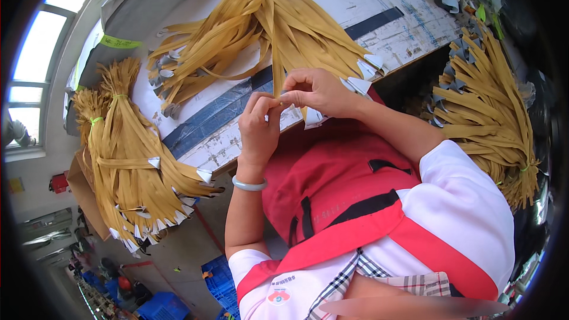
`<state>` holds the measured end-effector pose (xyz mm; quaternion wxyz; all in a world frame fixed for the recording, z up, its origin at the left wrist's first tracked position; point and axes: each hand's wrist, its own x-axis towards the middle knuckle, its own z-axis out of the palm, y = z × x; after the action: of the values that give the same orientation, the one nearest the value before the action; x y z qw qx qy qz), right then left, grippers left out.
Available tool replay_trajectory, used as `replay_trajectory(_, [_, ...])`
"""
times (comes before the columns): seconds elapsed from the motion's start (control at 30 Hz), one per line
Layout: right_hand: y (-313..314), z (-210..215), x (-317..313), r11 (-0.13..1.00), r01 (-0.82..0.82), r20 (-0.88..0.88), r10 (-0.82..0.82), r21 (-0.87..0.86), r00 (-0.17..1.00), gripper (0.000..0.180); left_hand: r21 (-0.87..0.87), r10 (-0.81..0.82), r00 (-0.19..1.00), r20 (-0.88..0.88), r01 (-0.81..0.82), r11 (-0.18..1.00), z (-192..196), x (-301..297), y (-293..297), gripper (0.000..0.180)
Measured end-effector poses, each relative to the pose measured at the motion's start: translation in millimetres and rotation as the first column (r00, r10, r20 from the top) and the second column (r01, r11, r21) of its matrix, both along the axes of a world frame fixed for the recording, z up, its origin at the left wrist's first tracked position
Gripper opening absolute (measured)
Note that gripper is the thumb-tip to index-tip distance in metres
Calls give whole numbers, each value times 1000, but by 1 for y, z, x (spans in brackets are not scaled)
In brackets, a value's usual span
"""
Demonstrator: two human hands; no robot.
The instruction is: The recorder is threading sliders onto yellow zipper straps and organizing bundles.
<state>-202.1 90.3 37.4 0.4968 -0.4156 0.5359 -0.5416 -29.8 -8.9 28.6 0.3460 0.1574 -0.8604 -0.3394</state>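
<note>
Scuffed white worktop spreads out beyond the hands, crossed by strips of dark tape, with bright windows far off to their left. Left hand and right hand meet just over the near edge of the worktop, thumbs and fingers pinched together on the end of one tan strap, which runs away from them into a loose tan bundle lying ahead; the fingers mostly hide that end. White tips of other straps lie just right of the right hand. Tied bundles droop over the edge to the left of the hands, and another bundle sits well to their right. Below the hands are a red apron and, lower left, blue crates.
</note>
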Motion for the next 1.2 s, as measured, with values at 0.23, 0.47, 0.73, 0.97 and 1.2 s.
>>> replay_trajectory(0.23, [-7,3,-17,996,83,-106,-86,-29,991,18,242,339,913,-224,-285,927,5,37,-36,8])
replay_trajectory(0.47, [55,1,-67,994,96,-543,-106,-47,833,24,342,419,906,-62,-375,862,-19,76,-42,10])
replay_trajectory(0.73, [88,-5,-44,985,112,-564,-18,133,826,16,290,-48,999,25,39,956,-14,-13,53,14])
replay_trajectory(0.97, [69,21,-28,992,33,-717,-111,-122,688,12,25,-274,950,150,273,962,16,-47,37,17])
replay_trajectory(1.2, [47,14,-44,988,-31,-242,-7,-155,970,15,361,-276,956,-96,291,886,12,-36,11,19])
